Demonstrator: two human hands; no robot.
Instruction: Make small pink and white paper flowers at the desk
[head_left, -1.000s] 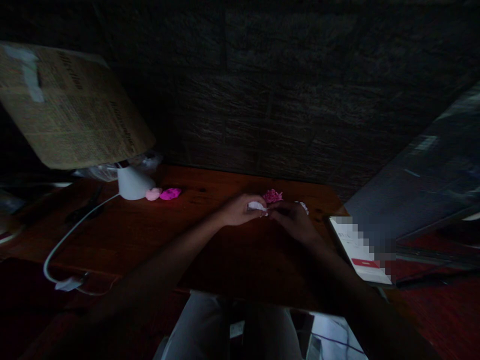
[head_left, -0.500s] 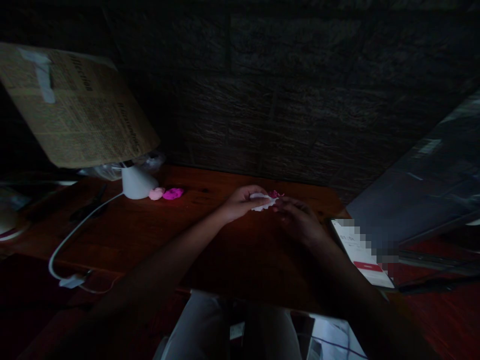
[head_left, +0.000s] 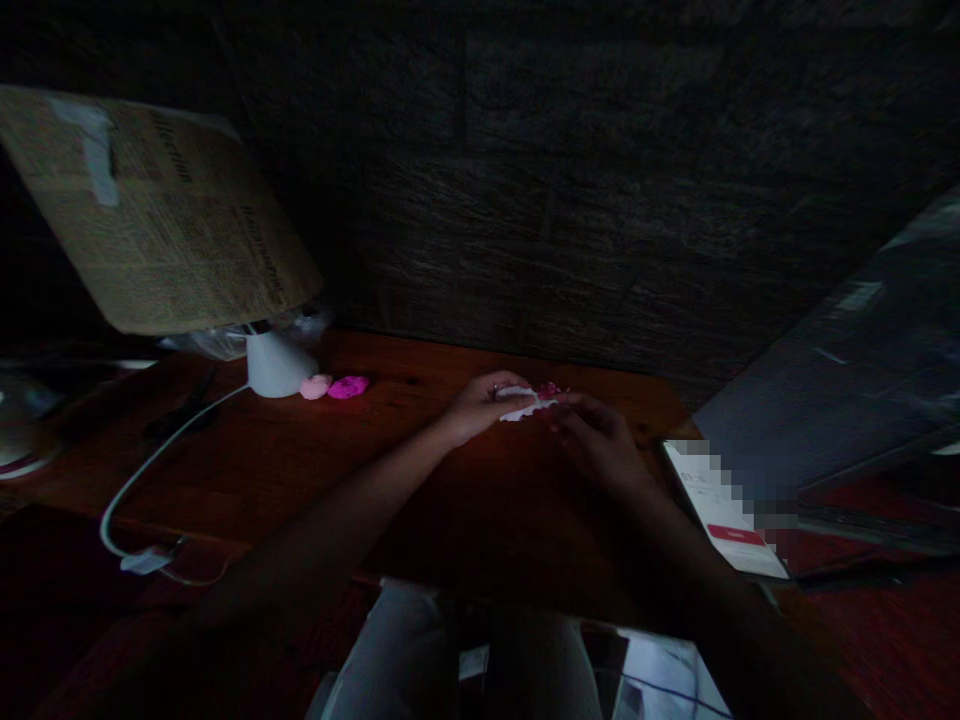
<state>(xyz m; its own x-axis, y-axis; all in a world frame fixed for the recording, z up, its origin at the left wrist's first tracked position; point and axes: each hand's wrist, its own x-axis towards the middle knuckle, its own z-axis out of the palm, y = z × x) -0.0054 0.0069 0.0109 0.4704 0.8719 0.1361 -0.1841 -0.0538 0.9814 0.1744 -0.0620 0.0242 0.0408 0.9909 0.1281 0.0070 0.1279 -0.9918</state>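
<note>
My left hand [head_left: 480, 408] is closed on a thin, pale, ruffle-edged piece [head_left: 517, 406] that could be paper or cloth; the dim light hides its exact kind. From the right, my right hand [head_left: 592, 432] has its fingers pinched together at the right end of that pale piece. Whether these fingers grip the same piece or something smaller I cannot make out. A small dark-pink crinkled bit [head_left: 550, 389] shows just beyond the fingertips. Both hands are just above the wooden table [head_left: 420, 360].
At left stands a lamp with a newsprint shade [head_left: 202, 220] and white base [head_left: 276, 365]. Beside it lie a light-pink lump [head_left: 316, 386] and a magenta lump [head_left: 349, 387]. A white cable [head_left: 161, 442] curves over the table edge. A lit phone [head_left: 716, 500] lies at right.
The hands stay together around the pale piece, with only slight finger movement. The right fingers have shifted a little, and slightly more of the dark-pink bit shows. The view has moved marginally.
</note>
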